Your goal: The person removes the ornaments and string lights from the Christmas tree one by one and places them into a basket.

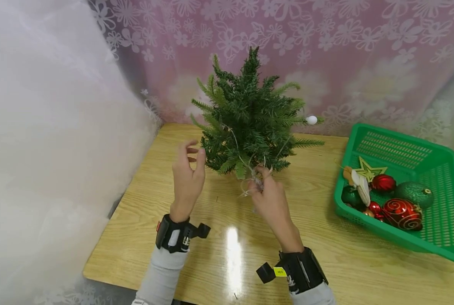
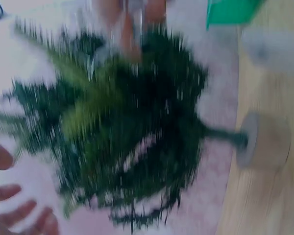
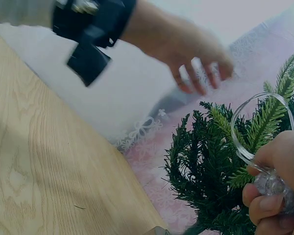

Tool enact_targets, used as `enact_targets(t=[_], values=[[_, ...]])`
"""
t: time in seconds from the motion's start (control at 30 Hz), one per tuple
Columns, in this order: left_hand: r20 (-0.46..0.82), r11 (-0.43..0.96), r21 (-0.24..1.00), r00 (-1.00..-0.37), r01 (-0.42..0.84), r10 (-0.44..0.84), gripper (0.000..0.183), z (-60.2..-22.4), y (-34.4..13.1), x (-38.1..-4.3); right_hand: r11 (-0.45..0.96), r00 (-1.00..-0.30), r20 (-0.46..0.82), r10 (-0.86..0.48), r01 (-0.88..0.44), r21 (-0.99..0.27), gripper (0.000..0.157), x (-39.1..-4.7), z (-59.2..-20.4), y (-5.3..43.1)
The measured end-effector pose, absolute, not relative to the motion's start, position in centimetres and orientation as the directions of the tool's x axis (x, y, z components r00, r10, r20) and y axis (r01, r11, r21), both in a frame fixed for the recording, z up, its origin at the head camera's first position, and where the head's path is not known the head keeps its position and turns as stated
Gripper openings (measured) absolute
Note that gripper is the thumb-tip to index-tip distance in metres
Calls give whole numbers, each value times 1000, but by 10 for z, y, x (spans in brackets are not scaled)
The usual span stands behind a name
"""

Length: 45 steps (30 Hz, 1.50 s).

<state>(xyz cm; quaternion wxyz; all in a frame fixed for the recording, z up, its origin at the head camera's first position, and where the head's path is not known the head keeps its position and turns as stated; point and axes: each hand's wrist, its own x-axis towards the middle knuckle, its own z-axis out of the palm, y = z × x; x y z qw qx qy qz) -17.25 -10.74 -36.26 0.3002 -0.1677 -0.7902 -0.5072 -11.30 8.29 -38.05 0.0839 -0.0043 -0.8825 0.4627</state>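
A small artificial Christmas tree (image 1: pixel 249 110) stands upright on the table. My right hand (image 1: pixel 272 201) grips a coiled bundle of string lights (image 1: pixel 256 180) in front of the lower branches. In the right wrist view, a loop of thin clear wire (image 3: pixel 236 128) rises from the bundle (image 3: pixel 272 188) in my curled fingers. One strand (image 1: pixel 234 140) runs from there up into the tree's left side. My left hand (image 1: pixel 186 180) is raised beside the lower left branches, fingers loosely bent and holding nothing. The left wrist view is blurred, but the tree's round base (image 2: pixel 269 142) shows.
To the right stands a green plastic basket (image 1: pixel 402 245) holding a gold star (image 1: pixel 368 169), red and green baubles (image 1: pixel 413 194) and other ornaments. A white ball (image 1: pixel 311 120) sits at a right branch tip. Behind the wooden table (image 1: pixel 135 250) hangs a pink floral curtain (image 1: pixel 383 76).
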Motion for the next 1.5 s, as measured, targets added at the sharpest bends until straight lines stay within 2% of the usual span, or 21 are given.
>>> enact_targets(t=[0.1,0.2,0.33,0.47,0.67,0.97,1.13,1.23,1.37,1.5], values=[[536,449,762,-844,467,-31,45,-360,-118,-191,554,-982,169,88,-93,-827,37,-112,-380,82],[403,438,816,-915,377,37,55,-361,-123,-201,519,-983,172,68,-113,-847,35,-109,-377,82],[269,450,835,-948,317,169,66,-366,-119,-205,498,-983,180,32,-140,-856,35,-103,-364,84],[220,488,820,-951,300,215,69,-372,-112,-204,449,-978,209,-29,-199,-871,33,-97,-345,87],[210,507,811,-954,292,213,72,-378,-104,-197,386,-966,240,-96,-258,-886,35,-90,-321,88],[212,503,806,-945,312,248,79,-386,-84,-179,441,-936,340,-91,-344,-829,33,-81,-294,92],[227,430,840,-933,332,278,85,-396,-67,-166,488,-901,418,-113,-417,-767,30,-76,-288,92],[282,385,836,-908,391,310,86,-400,-56,-159,505,-888,442,-128,-442,-741,28,-75,-290,91],[322,409,801,-890,438,323,88,-403,-46,-151,507,-873,462,-156,-472,-721,24,-74,-290,91],[297,429,801,-899,418,322,89,-406,-40,-147,498,-850,499,-168,-510,-702,24,-69,-283,92]])
